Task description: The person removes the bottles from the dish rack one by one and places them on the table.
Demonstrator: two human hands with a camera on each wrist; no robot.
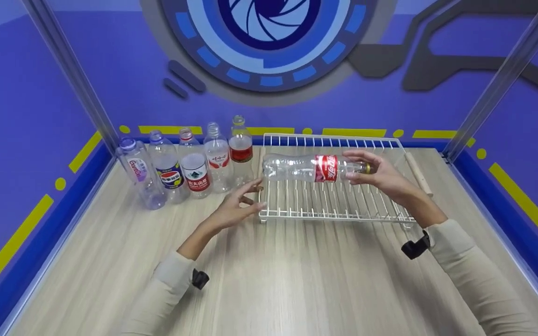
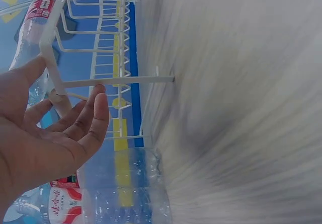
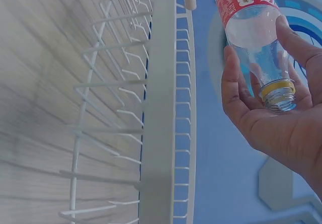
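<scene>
Held sideways over the white wire rack (image 1: 334, 215) is a clear, uncapped plastic bottle with a red label (image 1: 292, 168). My right hand (image 1: 374, 175) grips it near the neck, thumb on one side and fingers on the other. In the right wrist view the bottle (image 3: 256, 32) shows a yellow ring below its open mouth. The base points left, above the rack's left end. There my left hand (image 1: 234, 210) has its fingers spread and loosely bent. In the left wrist view this hand's thumb and fingertips are right at the rack's corner (image 2: 50, 48).
Left of the rack stand several uncapped empty bottles: a purple-tinted one (image 1: 143, 175), one with a blue label (image 1: 168, 170), and red-labelled ones such as the rear bottle (image 1: 241, 149). A wooden handle (image 1: 418, 172) is at the rack's right end. Blue panels (image 1: 124, 109) enclose the table.
</scene>
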